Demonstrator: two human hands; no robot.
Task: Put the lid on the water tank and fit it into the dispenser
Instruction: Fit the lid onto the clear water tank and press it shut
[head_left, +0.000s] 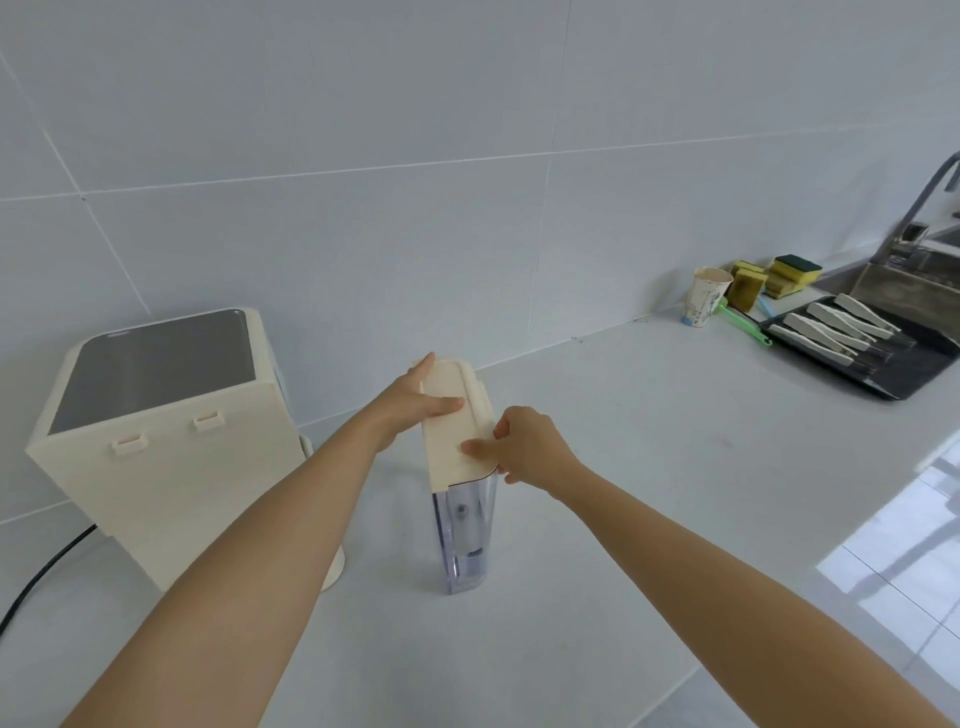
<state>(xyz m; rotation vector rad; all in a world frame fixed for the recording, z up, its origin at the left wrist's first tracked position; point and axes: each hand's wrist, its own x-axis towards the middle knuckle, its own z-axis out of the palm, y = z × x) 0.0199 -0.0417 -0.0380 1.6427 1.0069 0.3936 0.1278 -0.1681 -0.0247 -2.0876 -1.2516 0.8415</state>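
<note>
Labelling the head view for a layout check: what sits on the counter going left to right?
Cream box-shaped water dispenser with grey top → clear plastic water tank with cream lid, both hands on the lid → patterned paper cup → yellow-and-green sponges → black tray of white-handled knives → steel sink.

Both hands are pressing the cream lid (451, 426) on the clear water tank (466, 535), left hand (410, 410) and right hand (524, 447), just right of the dispenser (171, 441).

Head view, angled down, close over the counter (649, 415), probably chest-high
</note>
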